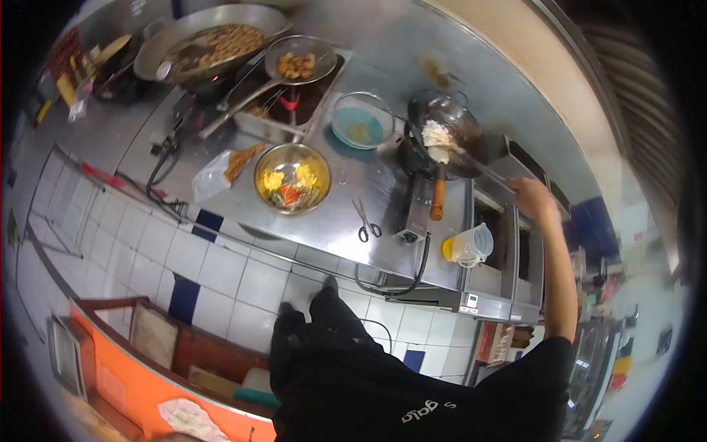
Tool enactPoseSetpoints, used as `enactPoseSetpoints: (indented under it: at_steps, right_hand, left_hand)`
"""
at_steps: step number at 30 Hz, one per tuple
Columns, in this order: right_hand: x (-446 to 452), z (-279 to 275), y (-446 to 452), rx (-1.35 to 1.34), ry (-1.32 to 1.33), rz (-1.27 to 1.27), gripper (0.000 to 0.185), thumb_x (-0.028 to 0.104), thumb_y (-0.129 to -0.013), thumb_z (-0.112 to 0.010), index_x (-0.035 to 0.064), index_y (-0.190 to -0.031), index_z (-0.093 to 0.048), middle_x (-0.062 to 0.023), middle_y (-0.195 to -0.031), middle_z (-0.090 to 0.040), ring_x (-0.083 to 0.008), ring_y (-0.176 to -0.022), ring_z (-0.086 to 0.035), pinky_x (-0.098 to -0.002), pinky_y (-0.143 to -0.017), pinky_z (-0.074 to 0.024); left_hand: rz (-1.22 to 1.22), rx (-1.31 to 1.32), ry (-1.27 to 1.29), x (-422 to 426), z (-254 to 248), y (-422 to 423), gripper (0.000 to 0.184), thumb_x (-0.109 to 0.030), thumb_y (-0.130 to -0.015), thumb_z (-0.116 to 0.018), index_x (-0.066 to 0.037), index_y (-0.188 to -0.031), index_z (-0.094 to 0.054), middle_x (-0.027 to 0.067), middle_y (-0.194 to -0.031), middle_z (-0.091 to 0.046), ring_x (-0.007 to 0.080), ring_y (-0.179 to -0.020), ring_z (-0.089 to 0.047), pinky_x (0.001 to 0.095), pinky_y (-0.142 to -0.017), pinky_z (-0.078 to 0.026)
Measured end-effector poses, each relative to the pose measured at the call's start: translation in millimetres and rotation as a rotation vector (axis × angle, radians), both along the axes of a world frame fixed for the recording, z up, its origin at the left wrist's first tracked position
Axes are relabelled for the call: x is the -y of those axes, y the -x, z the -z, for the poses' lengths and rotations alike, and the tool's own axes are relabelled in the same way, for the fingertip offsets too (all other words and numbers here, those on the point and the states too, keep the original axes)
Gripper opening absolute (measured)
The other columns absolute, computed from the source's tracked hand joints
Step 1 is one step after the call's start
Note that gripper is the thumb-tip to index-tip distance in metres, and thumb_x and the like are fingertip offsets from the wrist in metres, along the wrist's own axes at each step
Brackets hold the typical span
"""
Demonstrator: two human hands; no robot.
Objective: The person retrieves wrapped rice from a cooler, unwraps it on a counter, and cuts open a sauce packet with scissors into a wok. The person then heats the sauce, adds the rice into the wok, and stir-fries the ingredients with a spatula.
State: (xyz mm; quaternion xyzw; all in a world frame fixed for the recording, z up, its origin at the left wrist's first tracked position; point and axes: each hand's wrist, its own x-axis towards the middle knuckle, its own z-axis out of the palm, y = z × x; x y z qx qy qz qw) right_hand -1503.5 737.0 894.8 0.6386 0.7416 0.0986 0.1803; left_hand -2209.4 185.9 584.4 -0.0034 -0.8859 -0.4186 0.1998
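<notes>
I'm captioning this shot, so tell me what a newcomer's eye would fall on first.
Probably the dark wok, right of centre, where the right hand holds a utensil reaching toward white food. Next, the shiny metal bowl, left of centre, holding yellow and orange food, with scissors lying to its right. At upper left, a large pan of brown pieces also stands out.

The scene is viewed by 1 head-worn camera, directed forward and steeply down. The black shirt (442, 390) is seen very near, the steel counter (331, 236) farther, under a wide angle.
</notes>
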Motion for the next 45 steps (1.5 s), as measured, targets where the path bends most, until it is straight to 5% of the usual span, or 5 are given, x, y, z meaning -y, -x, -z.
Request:
enactPoseSetpoints:
  at_steps: [7,14,24,37,45]
  right_hand:
    - [16,-17,-12,-0.039,0.006,0.1,0.042,0.01,-0.087,-0.052,0.019,-0.127,-0.063,-0.02,-0.097,-0.07,-0.0377,-0.095,-0.068,-0.0478,-0.084,-0.0549]
    - [-1,18,-46,0.047,-0.04,0.115,0.043,0.008,-0.088,-0.058,0.0147,-0.13,-0.059,-0.0167,-0.085,-0.071,-0.0356,-0.081,-0.07,-0.0456,-0.071,-0.0579]
    - [-42,4,-90,-0.055,-0.047,-0.015,0.045,0.009,-0.089,-0.053,0.0147,-0.134,-0.054,-0.0185,-0.08,-0.069,-0.0349,-0.075,-0.07,-0.0469,-0.066,-0.0574]
    - [-26,7,-54,-0.065,-0.064,0.101,0.05,0.008,-0.088,-0.052,0.0161,-0.137,-0.054,-0.0189,-0.088,-0.067,-0.0341,-0.075,-0.069,-0.0429,-0.065,-0.0569]
    - [-13,-42,2,-0.072,0.01,0.285,0.053,0.012,-0.085,-0.061,0.0204,-0.138,-0.054,-0.0187,-0.087,-0.068,-0.0365,-0.079,-0.068,-0.0467,-0.071,-0.0547]
  left_hand:
    - [1.06,0.669,-0.653,-295,-57,-142,0.058,-0.041,-0.097,-0.054,-0.005,-0.14,-0.042,0.0116,-0.13,-0.053,0.0231,-0.115,-0.057,0.0373,-0.096,-0.044]
    - [1.895,1.436,-0.259,-512,-31,-396,0.059,-0.044,-0.098,-0.054,-0.009,-0.143,-0.039,0.0089,-0.135,-0.049,0.0236,-0.114,-0.058,0.0372,-0.097,-0.044]
    - [1.483,2.215,-0.274,-576,-43,-542,0.027,-0.022,-0.091,-0.07,-0.013,-0.113,-0.057,0.0027,-0.09,-0.063,0.0093,-0.065,-0.055,0.0197,-0.05,-0.042]
    - [1.561,2.249,-0.204,-579,-34,-488,0.064,-0.056,-0.097,-0.047,-0.011,-0.141,-0.04,0.0116,-0.135,-0.053,0.0263,-0.119,-0.055,0.048,-0.097,-0.048]
    - [1.786,2.101,-0.142,-573,-44,-330,0.052,-0.045,-0.1,-0.047,-0.009,-0.138,-0.045,0.0124,-0.135,-0.054,0.0267,-0.119,-0.055,0.0452,-0.098,-0.046]
